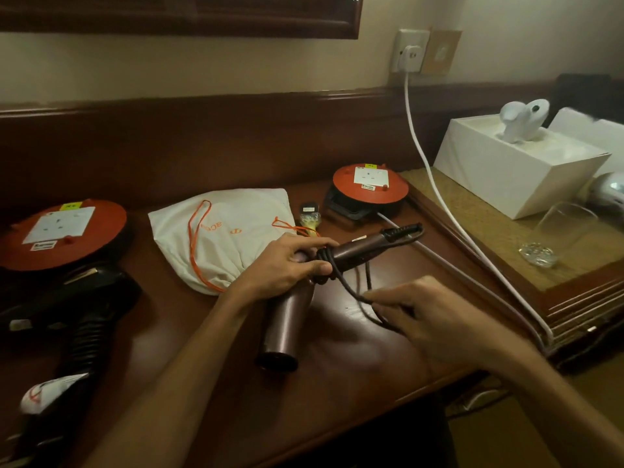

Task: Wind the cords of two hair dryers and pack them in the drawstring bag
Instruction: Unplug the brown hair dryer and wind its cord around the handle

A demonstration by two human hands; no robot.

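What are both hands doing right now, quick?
Left hand: closed around the brown hair dryer where handle meets body.
Right hand: closed on the dryer's dark cord, a few turns already around the handle.

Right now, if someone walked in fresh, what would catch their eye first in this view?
Probably the two hands at the centre: the left hand grips a brown hair dryer over the wooden desk, while the right hand pulls its dark cord, already looped around the handle. Just behind lies a white drawstring bag with orange strings, and a black hair dryer sits at the left edge.
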